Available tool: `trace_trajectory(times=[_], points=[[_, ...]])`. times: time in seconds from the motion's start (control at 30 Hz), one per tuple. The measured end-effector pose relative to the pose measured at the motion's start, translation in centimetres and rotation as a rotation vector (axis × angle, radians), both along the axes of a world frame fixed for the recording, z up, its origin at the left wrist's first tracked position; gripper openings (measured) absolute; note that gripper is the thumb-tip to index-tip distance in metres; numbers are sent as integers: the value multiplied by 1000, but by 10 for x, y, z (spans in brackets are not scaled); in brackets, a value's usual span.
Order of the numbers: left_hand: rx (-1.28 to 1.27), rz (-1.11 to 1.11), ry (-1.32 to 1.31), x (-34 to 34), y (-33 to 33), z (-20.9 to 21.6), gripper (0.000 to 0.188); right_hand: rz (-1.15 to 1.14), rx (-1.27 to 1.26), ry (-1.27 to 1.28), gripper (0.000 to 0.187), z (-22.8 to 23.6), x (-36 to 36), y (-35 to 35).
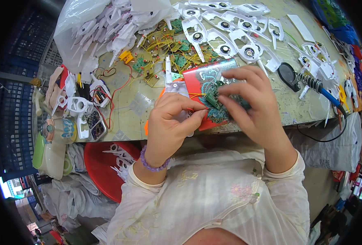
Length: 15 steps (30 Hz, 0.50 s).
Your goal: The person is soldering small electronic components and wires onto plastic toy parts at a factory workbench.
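Observation:
My left hand is closed, thumb and forefinger pinched at a thin red wire over the table. Close beside it, my right hand curls its fingers and thumb at a small green circuit board; yellow wires run from the board toward the left. Both hands are over a red sheet with a dark floral print. Partly covered by my left hand are a white plastic shell and an orange thing. The tips of my left fingers hide the end of the wire.
Wired circuit boards lie heaped behind my hands. White shells with round black parts spread across the back. At right are a blue-handled soldering iron and a black round-ended object. A red basin stands below the table's left edge.

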State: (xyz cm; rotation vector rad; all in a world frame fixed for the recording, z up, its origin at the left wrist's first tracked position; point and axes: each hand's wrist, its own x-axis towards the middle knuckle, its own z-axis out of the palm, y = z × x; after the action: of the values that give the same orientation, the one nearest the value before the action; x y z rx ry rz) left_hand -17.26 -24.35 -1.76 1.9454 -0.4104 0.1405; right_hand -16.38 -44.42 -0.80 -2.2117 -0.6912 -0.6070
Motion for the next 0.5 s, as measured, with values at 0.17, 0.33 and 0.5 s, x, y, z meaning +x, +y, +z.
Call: trace_trajectory(times=[0.17, 0.33, 0.5], points=[[46, -21, -73, 0, -4, 2, 8, 77, -8, 72, 19, 4, -15, 2], [-41, -52, -2, 0, -7, 2, 10, 92, 33, 33, 20, -6, -14, 3], [81, -20, -237, 4, -9, 1, 12, -261, 790, -128, 14, -39, -26, -25]])
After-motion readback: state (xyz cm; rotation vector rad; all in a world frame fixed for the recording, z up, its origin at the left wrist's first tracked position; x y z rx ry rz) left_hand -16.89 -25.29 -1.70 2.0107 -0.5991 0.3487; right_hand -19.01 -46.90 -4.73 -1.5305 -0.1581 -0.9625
